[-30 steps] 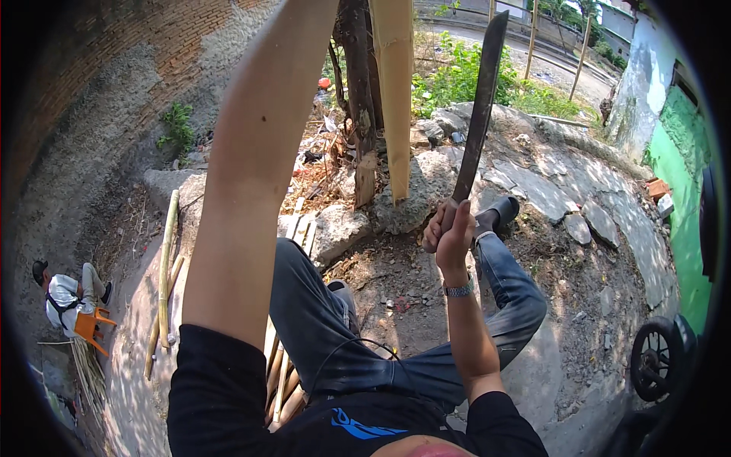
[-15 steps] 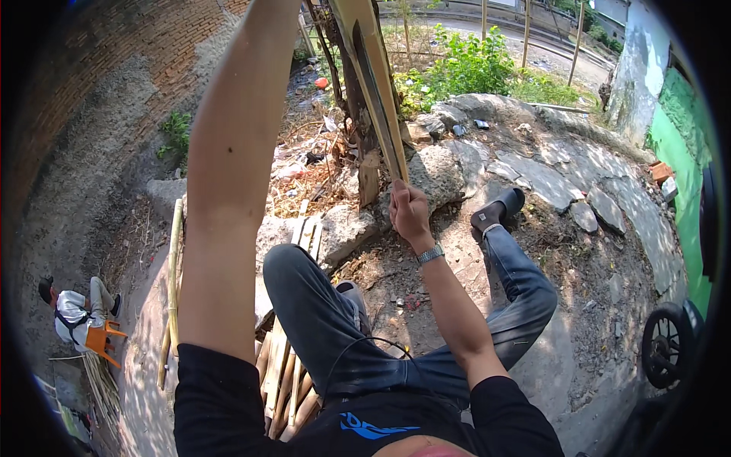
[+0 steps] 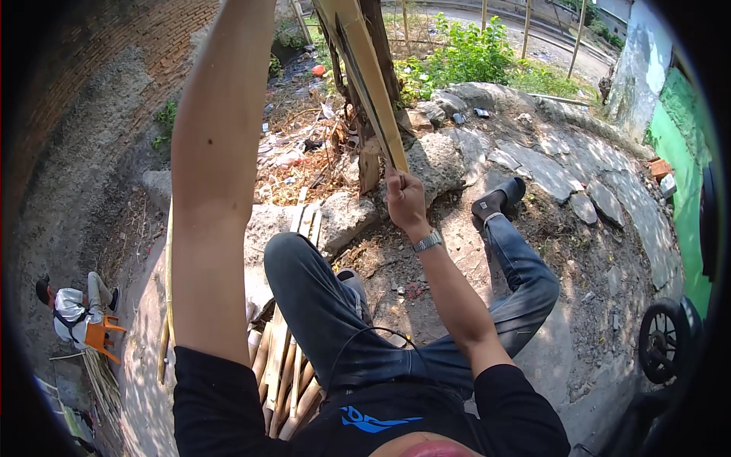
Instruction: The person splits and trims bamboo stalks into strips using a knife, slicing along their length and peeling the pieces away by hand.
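My right hand (image 3: 406,199), with a metal watch on its wrist, is closed around the lower end of a long, pale split bamboo piece (image 3: 375,76). The bamboo slants up to the top edge beside a rough wooden post (image 3: 378,46). Along its face runs a narrow dark strip (image 3: 364,85), pointed at the upper end; whether this is a blade or a split I cannot tell. My left arm (image 3: 217,152) reaches up past the top edge, so the left hand is out of sight.
Several bamboo poles (image 3: 285,373) lie beside my left knee. Broken concrete (image 3: 533,167) and stones spread ahead, with litter and a green bush (image 3: 476,57) beyond. A person sits on an orange chair (image 3: 103,335) at far left; a wheel (image 3: 661,343) stands at right.
My left arm and the upper part of the bamboo have shifted left in the view. My right hand has moved slightly up and left, still gripping the lower end.
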`<state>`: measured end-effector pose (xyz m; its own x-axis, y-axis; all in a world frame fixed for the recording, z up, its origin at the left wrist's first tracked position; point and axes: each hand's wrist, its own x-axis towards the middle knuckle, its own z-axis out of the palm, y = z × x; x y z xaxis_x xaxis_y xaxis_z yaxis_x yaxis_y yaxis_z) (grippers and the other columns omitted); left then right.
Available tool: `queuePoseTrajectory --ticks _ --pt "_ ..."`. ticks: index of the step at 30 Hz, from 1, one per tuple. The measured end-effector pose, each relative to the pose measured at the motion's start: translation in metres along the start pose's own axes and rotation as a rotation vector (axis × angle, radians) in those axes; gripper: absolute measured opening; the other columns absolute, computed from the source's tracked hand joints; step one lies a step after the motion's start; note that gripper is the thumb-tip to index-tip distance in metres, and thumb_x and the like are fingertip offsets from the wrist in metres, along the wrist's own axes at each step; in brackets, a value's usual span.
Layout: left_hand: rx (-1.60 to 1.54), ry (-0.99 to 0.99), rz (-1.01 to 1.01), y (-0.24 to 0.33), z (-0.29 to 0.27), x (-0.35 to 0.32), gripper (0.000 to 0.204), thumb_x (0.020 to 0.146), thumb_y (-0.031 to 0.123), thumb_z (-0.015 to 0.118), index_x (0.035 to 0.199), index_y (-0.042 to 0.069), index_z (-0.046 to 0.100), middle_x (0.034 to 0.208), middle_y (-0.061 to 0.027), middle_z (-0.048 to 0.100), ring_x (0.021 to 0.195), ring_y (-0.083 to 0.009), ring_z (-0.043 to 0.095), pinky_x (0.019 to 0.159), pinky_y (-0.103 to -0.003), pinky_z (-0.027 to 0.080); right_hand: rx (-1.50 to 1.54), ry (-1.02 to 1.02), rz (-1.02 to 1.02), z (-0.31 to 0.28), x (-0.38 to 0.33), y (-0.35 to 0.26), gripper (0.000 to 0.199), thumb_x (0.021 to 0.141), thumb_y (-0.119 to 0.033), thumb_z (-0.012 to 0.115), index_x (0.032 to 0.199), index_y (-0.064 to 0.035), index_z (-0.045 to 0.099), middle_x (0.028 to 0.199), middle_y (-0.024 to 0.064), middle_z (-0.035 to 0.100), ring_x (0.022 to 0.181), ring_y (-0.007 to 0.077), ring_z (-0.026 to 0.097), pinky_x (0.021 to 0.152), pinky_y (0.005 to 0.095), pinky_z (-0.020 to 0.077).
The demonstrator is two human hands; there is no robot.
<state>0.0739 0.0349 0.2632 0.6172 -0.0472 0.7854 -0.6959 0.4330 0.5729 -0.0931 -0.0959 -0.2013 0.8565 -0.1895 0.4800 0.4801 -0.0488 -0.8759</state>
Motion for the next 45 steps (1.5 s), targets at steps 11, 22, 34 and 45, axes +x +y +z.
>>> queuePoseTrajectory --ticks 11,22,34,45 --pt "-0.027 -0.062 -0.012 0.023 -0.019 -0.001 0.052 0.102 0.046 0.04 0.097 0.003 0.069 0.076 -0.0096 0.065 0.064 -0.0264 0.064 0.064 -0.043 0.056 -0.377 0.233 -0.129 -0.009 -0.001 -0.049 0.06 0.105 -0.049 0.058 0.066 -0.0047 0.046 0.053 -0.0006 0.043 0.048 0.0122 0.04 0.047 0.0351 0.0331" --pt "-0.149 -0.151 -0.068 0.023 -0.021 -0.004 0.061 0.102 0.052 0.035 0.102 0.002 0.07 0.078 -0.0103 0.066 0.068 -0.0268 0.065 0.066 -0.044 0.056 0.146 0.067 -0.12 0.007 -0.01 -0.028 0.06 0.104 -0.051 0.056 0.067 -0.0056 0.045 0.055 0.0009 0.042 0.048 0.0112 0.037 0.046 0.0321 0.0325" --pt "-0.092 -0.071 -0.13 0.033 -0.016 -0.043 0.076 0.1 0.056 0.021 0.123 -0.001 0.066 0.1 -0.0163 0.073 0.09 -0.0341 0.07 0.081 -0.047 0.058 0.449 0.088 0.01 -0.011 -0.036 -0.074 0.06 0.104 -0.06 0.051 0.074 -0.0085 0.045 0.056 -0.0011 0.04 0.044 0.0075 0.04 0.04 0.026 0.0312" --pt "-0.115 -0.068 -0.171 0.036 -0.019 -0.029 0.078 0.1 0.06 0.019 0.121 0.0 0.064 0.104 -0.0204 0.07 0.092 -0.0352 0.068 0.082 -0.053 0.057 -0.105 0.075 -0.075 0.018 -0.001 -0.01 0.058 0.101 -0.048 0.064 0.068 -0.0028 0.049 0.051 0.0072 0.039 0.05 0.0216 0.035 0.05 0.0404 0.0345"
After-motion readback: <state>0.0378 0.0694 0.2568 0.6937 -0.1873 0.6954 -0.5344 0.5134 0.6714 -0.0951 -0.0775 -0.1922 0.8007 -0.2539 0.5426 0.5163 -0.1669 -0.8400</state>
